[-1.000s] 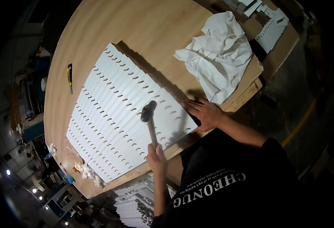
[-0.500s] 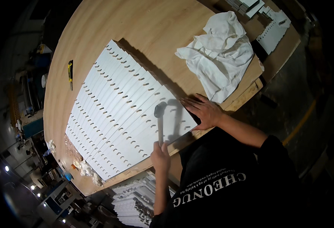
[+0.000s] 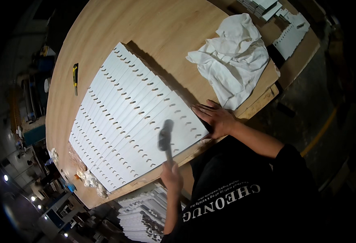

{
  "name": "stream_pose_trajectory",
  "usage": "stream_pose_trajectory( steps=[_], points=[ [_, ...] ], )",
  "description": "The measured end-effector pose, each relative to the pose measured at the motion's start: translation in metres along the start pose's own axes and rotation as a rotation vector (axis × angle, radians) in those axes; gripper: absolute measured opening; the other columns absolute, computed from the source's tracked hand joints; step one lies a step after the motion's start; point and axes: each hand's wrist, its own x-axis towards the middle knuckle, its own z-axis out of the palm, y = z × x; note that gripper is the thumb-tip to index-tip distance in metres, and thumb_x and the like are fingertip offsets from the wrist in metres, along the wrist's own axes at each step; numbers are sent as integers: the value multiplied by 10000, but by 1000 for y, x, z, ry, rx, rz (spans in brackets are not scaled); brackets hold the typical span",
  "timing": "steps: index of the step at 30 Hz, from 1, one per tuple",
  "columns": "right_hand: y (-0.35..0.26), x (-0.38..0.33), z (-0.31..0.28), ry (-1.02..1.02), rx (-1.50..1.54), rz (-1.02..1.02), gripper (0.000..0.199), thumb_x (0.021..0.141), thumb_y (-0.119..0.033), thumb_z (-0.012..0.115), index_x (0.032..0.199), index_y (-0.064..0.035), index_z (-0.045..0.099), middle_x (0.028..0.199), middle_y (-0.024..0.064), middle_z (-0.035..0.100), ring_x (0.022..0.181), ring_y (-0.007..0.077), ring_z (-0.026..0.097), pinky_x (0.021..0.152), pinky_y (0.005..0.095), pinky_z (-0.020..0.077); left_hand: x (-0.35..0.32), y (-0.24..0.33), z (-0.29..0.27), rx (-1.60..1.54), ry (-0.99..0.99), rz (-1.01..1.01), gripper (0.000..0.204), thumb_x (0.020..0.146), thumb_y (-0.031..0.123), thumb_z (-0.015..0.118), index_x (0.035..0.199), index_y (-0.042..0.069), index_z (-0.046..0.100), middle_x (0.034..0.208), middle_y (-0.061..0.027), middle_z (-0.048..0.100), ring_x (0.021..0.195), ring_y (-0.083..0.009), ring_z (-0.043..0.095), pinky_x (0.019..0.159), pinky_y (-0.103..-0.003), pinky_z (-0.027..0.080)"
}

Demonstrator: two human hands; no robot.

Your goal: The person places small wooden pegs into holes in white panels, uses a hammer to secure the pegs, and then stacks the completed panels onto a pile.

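My left hand (image 3: 171,176) is closed round the handle of a mallet (image 3: 166,135), whose dark head is smeared by motion above the near part of a white slotted sheet stack (image 3: 121,117). The pieces overlap in a fan, with rows of small curved slots along them. At the right corner of the stack, my right hand (image 3: 220,121) rests with spread fingers against its edge. The fingers point left and the thumb lies near the table's front edge.
The stack lies on a wooden table (image 3: 161,24). A crumpled white cloth (image 3: 236,56) sits right of it, and a yellow-black utility knife (image 3: 76,79) to the left. More white slotted pieces (image 3: 141,214) are stacked below the table edge; others (image 3: 291,36) lie at the far right.
The mallet head has swung nearer to me, and its handle now looks shorter and tilted. My right hand stays at the corner of the stack.
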Motion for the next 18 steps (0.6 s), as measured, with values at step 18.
stream_pose_trajectory(
  steps=[18],
  points=[
    [6, -1, 5, 27, -15, -69, 1093, 631, -544, 727, 1434, -40, 181, 1441, 126, 342, 1348, 213, 314, 1131, 449, 168, -22, -9, 1, -80, -63, -35, 241, 945, 240, 458, 895, 7, 498, 620, -221, 518, 566, -393, 538, 512, -407, 404]
  ],
)
